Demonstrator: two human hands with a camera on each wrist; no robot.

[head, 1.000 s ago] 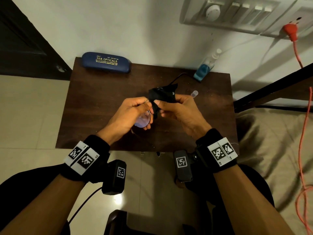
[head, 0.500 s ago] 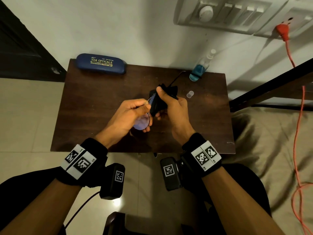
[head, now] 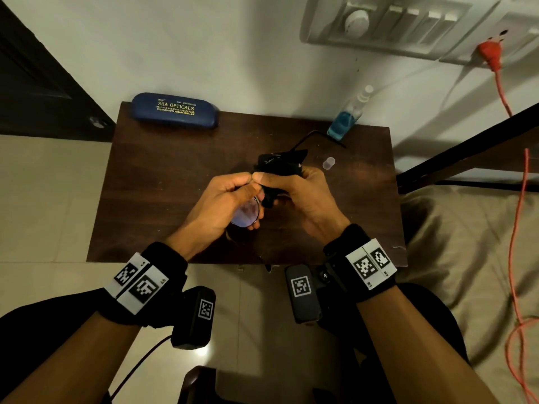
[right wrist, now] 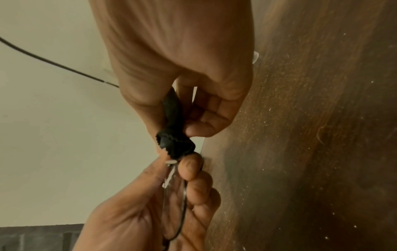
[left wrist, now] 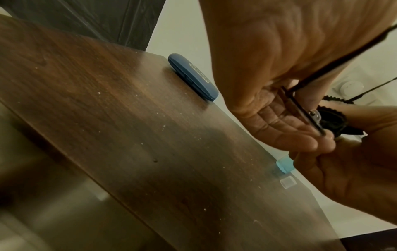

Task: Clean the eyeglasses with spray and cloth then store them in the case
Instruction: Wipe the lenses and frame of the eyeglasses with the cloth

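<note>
Holding the thin black wire-rimmed eyeglasses (head: 248, 212) above the dark wooden table (head: 163, 182), you are pinching one round lens rim with your left hand (head: 224, 204), thumb on one face and fingers (left wrist: 285, 134) curled under the other. Your right hand (head: 300, 193) is clenching the bunched black cleaning cloth (head: 280, 166) between thumb and fingertips (right wrist: 204, 125), pressing it against the frame right where your two thumbs are meeting, apparently at the bridge and the other lens. One slim temple arm (head: 318, 137) is sticking out beyond your right fingers. My reading is that you are wiping, with storage yet to come. The frame looks light, springy and easy to bend, and the lenses will likely be slick if wet with spray, so you are better off gripping by the rim edge and bridge, not the lens faces, and rubbing gently with the soft cloth. Beyond your left knuckles the closed blue hard-shell glasses case (head: 175, 110) is lying at the table's far edge; beyond your right fingers the clear spray bottle of blue liquid (head: 347, 118) is standing, with its small clear cap (head: 329, 163) just beside your right hand.
</note>
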